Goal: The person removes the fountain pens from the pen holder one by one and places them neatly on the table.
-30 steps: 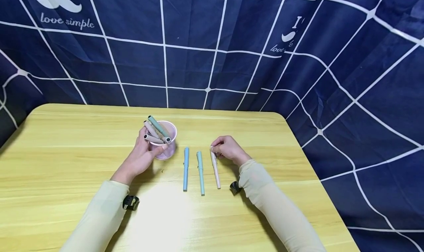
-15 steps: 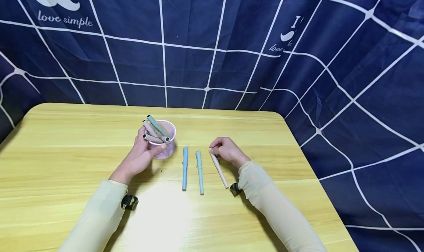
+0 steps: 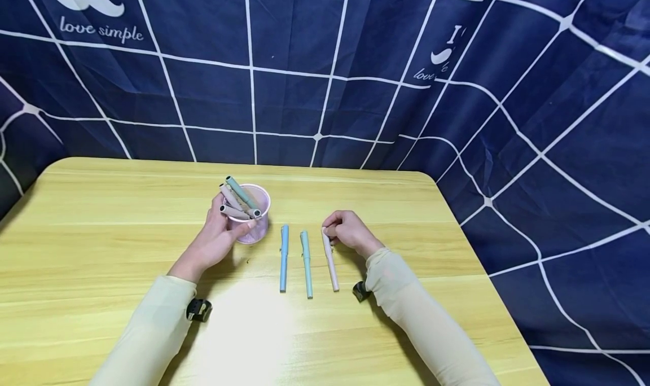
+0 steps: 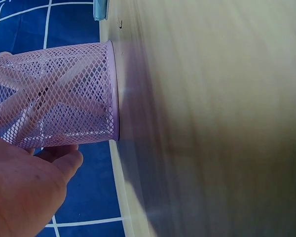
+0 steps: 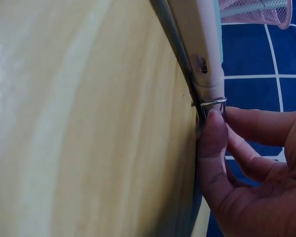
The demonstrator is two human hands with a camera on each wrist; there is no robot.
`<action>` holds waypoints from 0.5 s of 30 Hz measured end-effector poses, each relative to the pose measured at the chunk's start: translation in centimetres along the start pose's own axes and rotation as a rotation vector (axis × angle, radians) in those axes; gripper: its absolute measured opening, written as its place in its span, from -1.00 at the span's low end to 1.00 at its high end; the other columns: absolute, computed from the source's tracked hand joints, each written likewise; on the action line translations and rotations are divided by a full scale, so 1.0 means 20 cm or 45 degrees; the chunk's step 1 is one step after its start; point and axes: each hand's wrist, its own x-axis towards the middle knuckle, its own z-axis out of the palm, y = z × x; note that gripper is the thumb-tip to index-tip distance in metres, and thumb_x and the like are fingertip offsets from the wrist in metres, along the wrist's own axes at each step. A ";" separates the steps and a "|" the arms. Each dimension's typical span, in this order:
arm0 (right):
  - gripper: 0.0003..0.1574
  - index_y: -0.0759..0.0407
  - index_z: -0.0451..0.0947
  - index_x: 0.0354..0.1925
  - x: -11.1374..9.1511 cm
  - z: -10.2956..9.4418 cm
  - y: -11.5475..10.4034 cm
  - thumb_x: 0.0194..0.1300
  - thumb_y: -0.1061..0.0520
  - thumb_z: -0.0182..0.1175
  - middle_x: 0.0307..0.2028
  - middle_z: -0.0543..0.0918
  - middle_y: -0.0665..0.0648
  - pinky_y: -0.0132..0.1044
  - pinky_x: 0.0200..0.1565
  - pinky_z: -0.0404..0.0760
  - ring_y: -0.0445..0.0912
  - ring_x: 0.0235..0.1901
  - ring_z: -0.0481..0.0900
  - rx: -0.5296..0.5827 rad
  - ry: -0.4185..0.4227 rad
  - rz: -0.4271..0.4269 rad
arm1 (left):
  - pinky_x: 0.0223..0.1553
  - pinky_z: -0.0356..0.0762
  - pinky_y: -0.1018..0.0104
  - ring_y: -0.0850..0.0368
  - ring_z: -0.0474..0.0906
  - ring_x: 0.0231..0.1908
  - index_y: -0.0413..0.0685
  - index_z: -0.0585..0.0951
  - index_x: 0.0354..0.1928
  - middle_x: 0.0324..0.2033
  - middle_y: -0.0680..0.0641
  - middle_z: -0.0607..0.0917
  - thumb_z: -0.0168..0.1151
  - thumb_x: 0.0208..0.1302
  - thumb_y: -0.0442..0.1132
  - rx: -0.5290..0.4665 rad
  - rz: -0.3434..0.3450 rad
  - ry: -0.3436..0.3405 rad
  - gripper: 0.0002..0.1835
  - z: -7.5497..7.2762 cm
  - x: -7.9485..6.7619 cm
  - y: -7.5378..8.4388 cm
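A pink mesh pen cup (image 3: 258, 231) stands on the table with several pens (image 3: 242, 193) leaning in it. My left hand (image 3: 215, 240) grips the cup from its left side, thumb toward the front; the mesh wall (image 4: 64, 94) fills much of the left wrist view. On the right, my right hand (image 3: 350, 231) pinches the clip end of a pale pink pen (image 3: 330, 264) between thumb and fingers. In the right wrist view that pen (image 5: 200, 39) lies along the tabletop, its metal clip by the thumb. A blue pen (image 3: 284, 259) and a mint green pen (image 3: 307, 266) lie to its left.
The light wood table (image 3: 127, 216) has its back edge against a dark blue curtain (image 3: 284, 98) with white lines. A bright glare (image 3: 244, 335) covers the front middle of the tabletop. Black wrist devices (image 3: 199, 310) sit on both sleeves.
The pink pen's lower end swung out to the right, then back left to lie nearly parallel to the green pen. My left hand and the cup have stayed put.
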 end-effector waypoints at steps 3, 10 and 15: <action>-0.90 0.43 0.54 -0.20 0.00 0.00 0.00 0.28 0.42 0.16 -0.33 0.60 0.23 -0.27 -0.36 0.63 -0.05 -0.37 0.56 -0.006 -0.009 -0.002 | 0.32 -0.06 -0.21 -0.25 0.02 0.27 -0.31 -0.09 0.45 0.31 -0.37 0.10 0.25 0.33 -0.22 -0.002 -0.001 -0.003 -0.12 0.00 0.00 0.00; -0.68 0.38 0.42 0.01 -0.02 -0.02 -0.02 0.28 0.33 0.06 -0.26 0.52 0.23 -0.26 -0.34 0.55 -0.01 -0.39 0.50 -0.071 0.033 0.027 | 0.33 -0.08 -0.20 -0.25 0.01 0.29 -0.29 -0.12 0.46 0.32 -0.36 0.11 0.24 0.33 -0.22 0.011 -0.010 -0.010 -0.11 0.00 0.01 -0.01; -0.60 0.31 0.43 0.07 -0.03 -0.02 -0.08 0.26 0.23 0.07 -0.22 0.53 0.15 -0.22 -0.21 0.48 -0.01 -0.28 0.51 -0.252 0.160 -0.072 | 0.33 -0.07 -0.19 -0.24 0.01 0.29 -0.29 -0.11 0.46 0.32 -0.36 0.12 0.25 0.32 -0.21 0.015 -0.015 0.002 -0.11 0.00 0.01 -0.01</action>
